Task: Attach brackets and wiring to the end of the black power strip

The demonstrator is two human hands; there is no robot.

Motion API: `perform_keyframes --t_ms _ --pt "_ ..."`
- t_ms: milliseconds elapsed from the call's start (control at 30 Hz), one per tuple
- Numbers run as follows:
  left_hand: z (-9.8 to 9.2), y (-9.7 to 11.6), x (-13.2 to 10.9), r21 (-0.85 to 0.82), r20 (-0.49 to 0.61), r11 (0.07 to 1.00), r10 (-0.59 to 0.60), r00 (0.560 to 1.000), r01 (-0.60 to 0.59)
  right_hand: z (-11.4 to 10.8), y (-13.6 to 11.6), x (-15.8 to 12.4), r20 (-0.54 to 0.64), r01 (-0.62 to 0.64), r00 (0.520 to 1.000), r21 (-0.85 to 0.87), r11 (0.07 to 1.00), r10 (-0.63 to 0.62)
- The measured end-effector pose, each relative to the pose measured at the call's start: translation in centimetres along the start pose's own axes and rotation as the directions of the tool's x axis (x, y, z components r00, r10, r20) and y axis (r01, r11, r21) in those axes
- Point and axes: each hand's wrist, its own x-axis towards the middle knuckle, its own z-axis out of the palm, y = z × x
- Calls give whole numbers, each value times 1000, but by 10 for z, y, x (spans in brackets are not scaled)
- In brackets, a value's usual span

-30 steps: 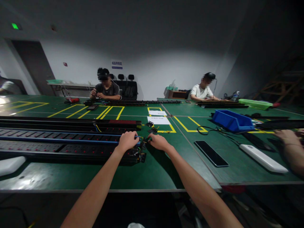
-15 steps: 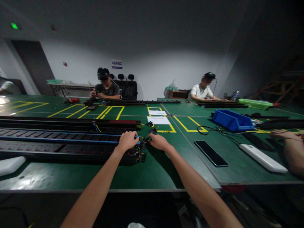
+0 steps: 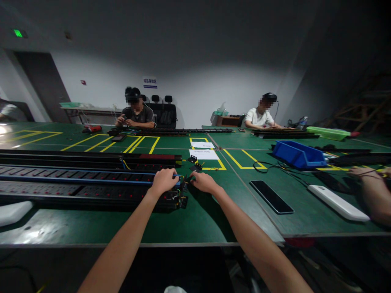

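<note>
Long black power strips with rows of sockets lie side by side on the left of the table; one has blue edges. My left hand [image 3: 165,180] is closed over the right end of the blue-edged power strip [image 3: 122,177]. Just right of that end, my right hand [image 3: 205,182] pinches a small black end piece [image 3: 186,182], its shape partly hidden by my fingers. Thin wires show at the strip's end, between my hands. Below, the nearer power strip [image 3: 106,191] has loose wires and a black end piece [image 3: 183,202] at its right end.
Two small black brackets [image 3: 195,166] lie beyond my hands, near white paper sheets [image 3: 204,154]. On the right are a phone [image 3: 271,197], a white power bank [image 3: 337,202], a blue bin [image 3: 299,154] and a co-worker's arm [image 3: 374,191]. Two people sit across the table.
My hands and the strips stay in nearly the same place. At the right edge, the co-worker's hand has shifted slightly.
</note>
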Motion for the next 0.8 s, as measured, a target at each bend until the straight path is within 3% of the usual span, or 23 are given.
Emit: perform_keyframes --t_ms 800 --pt "1 -1 0 2 -9 1000 16 1000 -16 1 2 0 -15 16 1000 -7 1000 -16"
